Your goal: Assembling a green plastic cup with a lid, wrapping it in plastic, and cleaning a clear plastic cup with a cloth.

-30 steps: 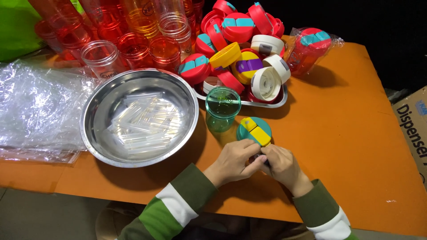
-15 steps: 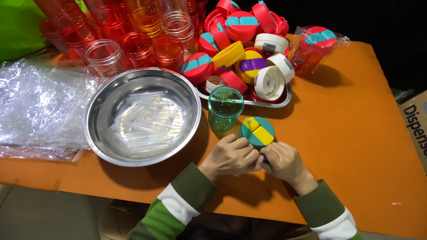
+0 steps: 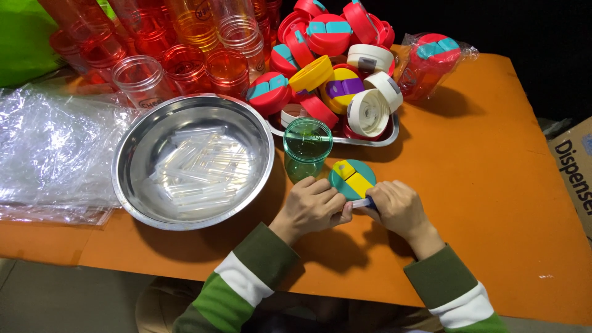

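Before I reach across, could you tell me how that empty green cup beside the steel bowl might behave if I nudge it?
The green cup looks like thin clear plastic and is empty, so it is probably light and would slide easily on the smooth orange table. It stands upright and is taller than wide, so a push near the rim may tip it. On its side, its round wall would likely roll.

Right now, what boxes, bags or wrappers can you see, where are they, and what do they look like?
Brown cardboard box: right edge, beside the orange table, black print on its side.
Clear crinkly plastic sheet: left side, next to the round steel bowl.
Clear plastic bag: far right of the lid pile, wrapped around a red cup with a red and teal lid.
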